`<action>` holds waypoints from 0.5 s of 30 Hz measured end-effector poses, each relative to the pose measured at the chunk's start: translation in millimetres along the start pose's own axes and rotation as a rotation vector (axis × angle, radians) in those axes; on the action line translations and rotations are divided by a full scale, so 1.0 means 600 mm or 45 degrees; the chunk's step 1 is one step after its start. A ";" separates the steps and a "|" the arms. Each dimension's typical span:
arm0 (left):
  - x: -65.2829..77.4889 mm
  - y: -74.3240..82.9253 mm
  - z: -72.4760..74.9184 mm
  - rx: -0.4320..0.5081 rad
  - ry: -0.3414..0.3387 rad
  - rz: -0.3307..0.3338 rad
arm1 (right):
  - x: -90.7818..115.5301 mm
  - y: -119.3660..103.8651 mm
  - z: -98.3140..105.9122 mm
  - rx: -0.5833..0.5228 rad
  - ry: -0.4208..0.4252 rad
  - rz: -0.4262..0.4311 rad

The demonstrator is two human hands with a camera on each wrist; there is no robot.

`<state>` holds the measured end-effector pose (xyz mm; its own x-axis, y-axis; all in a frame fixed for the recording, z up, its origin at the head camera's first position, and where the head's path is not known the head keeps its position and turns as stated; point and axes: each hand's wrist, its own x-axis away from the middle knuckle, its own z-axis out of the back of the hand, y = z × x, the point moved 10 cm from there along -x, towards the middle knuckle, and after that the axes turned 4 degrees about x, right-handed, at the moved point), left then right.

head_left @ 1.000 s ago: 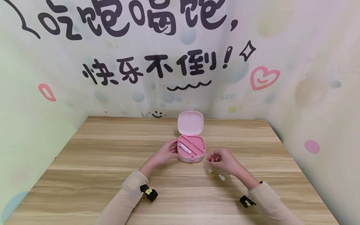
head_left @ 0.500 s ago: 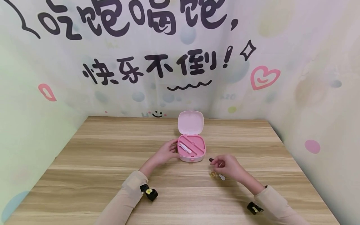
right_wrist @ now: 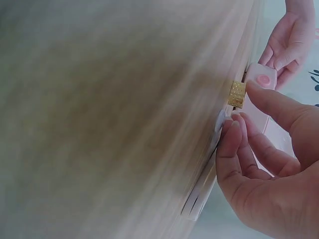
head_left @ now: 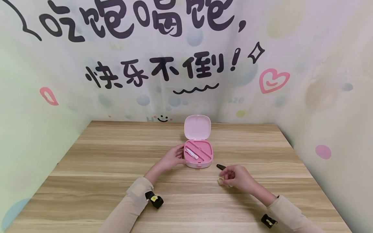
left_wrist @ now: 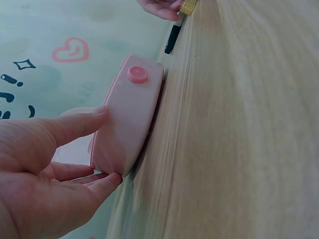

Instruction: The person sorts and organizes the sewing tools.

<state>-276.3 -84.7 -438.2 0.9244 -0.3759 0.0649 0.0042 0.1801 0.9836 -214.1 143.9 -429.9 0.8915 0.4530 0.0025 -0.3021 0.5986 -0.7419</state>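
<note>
A pink lidded case [head_left: 199,164] stands with its lid [head_left: 197,127] raised, and a slim white tool [head_left: 191,153] lies in its left compartment. My left hand [head_left: 170,158] grips the case's left side, thumb toward the front and fingers along the side, as the left wrist view shows. To the right, my right hand [head_left: 239,177] pinches a small gold glittery ring, like a roll of tape [right_wrist: 237,94], between thumb and fingertips at the tabletop. A black-capped marker [head_left: 220,167] lies just beyond its fingers. Beneath this hand is a small white flat piece [right_wrist: 219,121], mostly hidden.
The wood-grain table [head_left: 131,139] runs back to a printed wall cloth [head_left: 140,103] behind the case. Cloth walls also stand at the left and right table edges. A black wrist camera [head_left: 268,221] hangs below the right sleeve.
My right hand has let go of the black marker, now lying on the table, and moved down toward the front onto the gold ring. My left hand and the case stay put.
</note>
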 end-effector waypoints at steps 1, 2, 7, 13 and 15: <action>0.000 0.000 0.000 0.006 0.000 0.001 | 0.000 -0.001 0.000 0.003 -0.002 0.002; 0.000 0.000 0.001 0.007 0.001 0.001 | 0.000 -0.001 0.000 0.009 -0.003 0.006; 0.002 0.000 0.002 -0.004 0.003 0.006 | -0.001 -0.001 -0.001 0.031 -0.008 0.027; 0.001 -0.002 0.003 -0.022 0.007 0.010 | -0.002 -0.001 -0.001 0.033 -0.014 0.039; 0.001 -0.002 0.003 -0.014 0.006 0.009 | -0.002 -0.002 -0.002 0.033 -0.014 0.037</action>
<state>-276.3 -86.8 -439.2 0.9262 -0.3701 0.0713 0.0015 0.1926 0.9813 -214.3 142.1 -429.6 0.8784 0.4777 -0.0110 -0.3364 0.6019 -0.7243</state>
